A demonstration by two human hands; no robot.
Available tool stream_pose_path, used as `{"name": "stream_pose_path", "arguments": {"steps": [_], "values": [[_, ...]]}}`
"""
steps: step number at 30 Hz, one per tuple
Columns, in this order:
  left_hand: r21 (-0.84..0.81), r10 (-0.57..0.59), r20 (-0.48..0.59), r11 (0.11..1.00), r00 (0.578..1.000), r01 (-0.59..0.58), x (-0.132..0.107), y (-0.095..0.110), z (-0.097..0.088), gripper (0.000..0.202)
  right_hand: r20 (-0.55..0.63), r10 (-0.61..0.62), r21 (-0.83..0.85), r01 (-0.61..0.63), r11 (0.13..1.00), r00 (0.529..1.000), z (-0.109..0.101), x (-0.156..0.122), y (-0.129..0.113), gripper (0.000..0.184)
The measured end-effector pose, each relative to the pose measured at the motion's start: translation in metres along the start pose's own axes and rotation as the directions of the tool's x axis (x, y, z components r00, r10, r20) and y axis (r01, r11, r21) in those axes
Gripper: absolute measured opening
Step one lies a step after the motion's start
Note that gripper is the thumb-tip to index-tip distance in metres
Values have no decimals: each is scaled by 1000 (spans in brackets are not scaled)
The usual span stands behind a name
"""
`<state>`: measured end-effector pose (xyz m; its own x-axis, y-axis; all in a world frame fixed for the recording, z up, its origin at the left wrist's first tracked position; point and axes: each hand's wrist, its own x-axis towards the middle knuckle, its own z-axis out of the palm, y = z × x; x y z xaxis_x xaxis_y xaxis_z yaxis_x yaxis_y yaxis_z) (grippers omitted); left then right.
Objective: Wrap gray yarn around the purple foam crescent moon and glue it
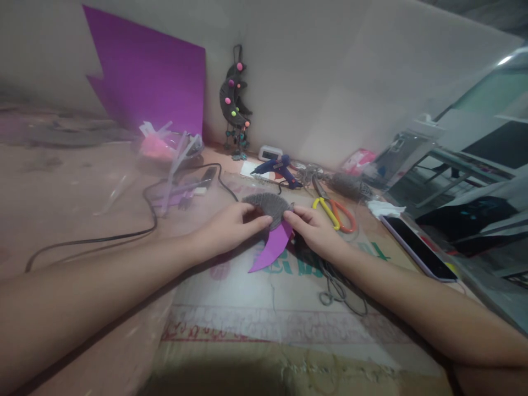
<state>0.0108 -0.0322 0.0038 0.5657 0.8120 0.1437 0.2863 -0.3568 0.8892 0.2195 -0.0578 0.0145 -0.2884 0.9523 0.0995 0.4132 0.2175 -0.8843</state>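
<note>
Between both hands is a crescent cutout of purple foam (pixel 273 246), its upper part wrapped in grey yarn (pixel 270 208). My left hand (pixel 239 224) pinches the wrapped end, thumb on the front. My right hand (pixel 314 226) closes on the crescent where the grey wrapping meets bare purple. The bare purple tip points down and to the left. Loose grey yarn (pixel 338 294) lies in loops on the table below my right wrist. Just beyond my right hand rest scissors (pixel 336 213) with yellow and orange handles.
A blue glue gun (pixel 275 169) lies behind the crescent. Purple sheets (pixel 157 77) and a decorated grey moon (pixel 233 102) stand against the wall. At the right edge is a phone (pixel 416 247); a black cable (pixel 152 220) crosses the left side.
</note>
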Motion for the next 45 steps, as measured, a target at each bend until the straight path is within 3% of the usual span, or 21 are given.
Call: {"name": "stream_pose_path", "arguments": {"steps": [9, 14, 25, 32, 41, 45], "values": [[-20, -10, 2, 1000, 1000, 10, -1, 2, 0, 36, -11, -31, 18, 31, 999, 999, -1, 0, 3, 44], [-60, -26, -9, 998, 1000, 26, 0, 0, 1, 38, -52, 52, 133, -44, 990, 997, 0, -1, 2, 48], [-10, -34, -24, 999, 999, 33, -1, 2, 0, 39, -12, 6, 114, -4, 993, 1000, 0, 2, -4, 36], [-46, -13, -9, 999, 1000, 12, -1, 1, 1, 36, -87, -4, 158, 18, 987, 996, 0, 0, -1, 40], [-48, -11, -1, 999, 1000, 11, -1, 3, 1, 35, -99, -35, 27, 38, 999, 994, -2, 1, -5, 42], [-70, -2, 5, 998, 1000, 3, -1, 2, 1, 36, -97, -15, 51, 20, 998, 995, -1, 0, -4, 43]]}}
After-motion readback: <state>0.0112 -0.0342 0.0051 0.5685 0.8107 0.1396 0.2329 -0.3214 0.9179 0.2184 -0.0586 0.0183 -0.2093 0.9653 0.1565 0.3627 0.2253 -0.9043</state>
